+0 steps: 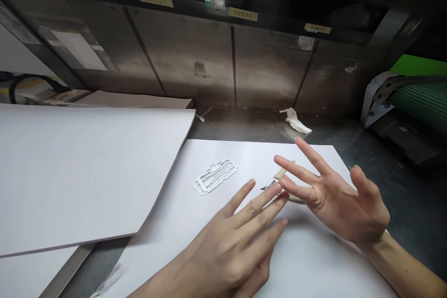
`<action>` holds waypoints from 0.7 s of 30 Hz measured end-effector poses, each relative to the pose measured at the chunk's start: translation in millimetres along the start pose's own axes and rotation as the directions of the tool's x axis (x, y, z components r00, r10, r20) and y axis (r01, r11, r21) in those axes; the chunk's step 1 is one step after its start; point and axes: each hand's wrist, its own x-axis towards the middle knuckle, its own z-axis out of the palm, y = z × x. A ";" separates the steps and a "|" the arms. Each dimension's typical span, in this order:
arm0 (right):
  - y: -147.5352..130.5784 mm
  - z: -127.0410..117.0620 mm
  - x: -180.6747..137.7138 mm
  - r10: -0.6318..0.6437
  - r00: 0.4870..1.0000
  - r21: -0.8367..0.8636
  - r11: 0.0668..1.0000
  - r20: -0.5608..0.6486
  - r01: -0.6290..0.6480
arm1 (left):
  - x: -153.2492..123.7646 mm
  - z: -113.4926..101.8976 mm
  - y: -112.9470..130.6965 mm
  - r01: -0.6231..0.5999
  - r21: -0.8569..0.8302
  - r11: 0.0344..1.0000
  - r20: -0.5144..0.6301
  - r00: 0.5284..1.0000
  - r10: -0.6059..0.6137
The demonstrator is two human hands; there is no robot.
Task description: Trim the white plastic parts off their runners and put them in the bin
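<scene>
My left hand [233, 247] is above the white sheet [167, 214], back of the hand up and fingers stretched out. Facing it with the palm showing, my right hand [335, 195] has its fingers spread and holds nothing. The fingertips of both hands come close together, and I cannot tell if they touch. Behind them on the sheet lies a pair of small nippers [280, 174] with beige handles, partly hidden by the fingers. A flat white cut-out plastic frame [215, 177] with thin bars lies to the left of the nippers, apart from both hands.
A large white board [87, 172] stretches across the left side, overlapping the sheet. Crumpled white material [296, 121] lies on the dark bench near the metal back wall [195, 56]. At the right stands a green ribbed conveyor [422, 98] with a metal bracket.
</scene>
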 end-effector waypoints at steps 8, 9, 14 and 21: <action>1.2 -4.9 -0.6 -0.020 0.997 -0.117 0.993 0.080 0.029 | -1.7 0.9 0.1 0.014 0.009 1.000 0.052 0.999 -0.014; 1.2 -5.1 -0.4 -0.024 0.997 -0.131 0.991 0.073 0.034 | -1.6 1.4 0.0 0.015 0.006 1.000 0.058 0.998 -0.015; 0.7 -4.1 0.7 -0.044 0.998 -0.102 0.994 0.041 0.048 | 1.2 1.3 0.0 0.012 0.010 1.000 0.050 0.999 -0.013; -3.1 0.8 -0.2 -0.062 0.998 -0.020 0.998 0.026 0.063 | 3.7 6.3 6.0 -0.010 0.084 0.996 -0.096 0.995 0.019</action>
